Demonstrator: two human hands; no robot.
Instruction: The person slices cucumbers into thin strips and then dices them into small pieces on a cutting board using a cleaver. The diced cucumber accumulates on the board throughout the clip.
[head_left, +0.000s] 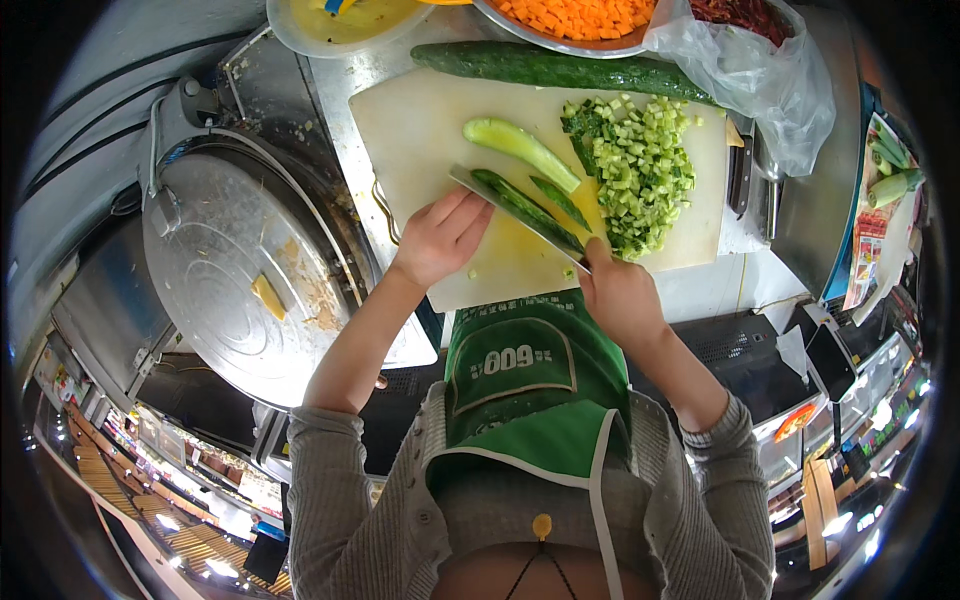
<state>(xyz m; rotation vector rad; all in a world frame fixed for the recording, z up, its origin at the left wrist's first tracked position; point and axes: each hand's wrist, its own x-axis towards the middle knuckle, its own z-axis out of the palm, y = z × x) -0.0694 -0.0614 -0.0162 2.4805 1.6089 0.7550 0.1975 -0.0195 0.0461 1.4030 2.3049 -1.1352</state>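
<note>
My right hand (621, 294) is closed around the handle of a kitchen knife (517, 217), at the near edge of a pale cutting board (397, 120). The blade runs up and to the left, along a dark green cucumber strip (525, 206). My left hand (444, 236) touches the blade's far end with its fingertips; whether they also grip the strip is hidden. Beyond the blade lie a narrow cucumber strip (561, 202) and a pale cucumber piece (521, 150), cut side up. Diced cucumber (645, 172) is heaped on the board's right side.
A whole cucumber (555, 69) lies along the board's far edge. Behind it stand a bowl of diced carrot (577, 19), a plastic bag (757, 75) and a bowl of yellowish liquid (345, 26). A black-handled utensil (741, 176) is at right, a large metal lid (225, 262) at left.
</note>
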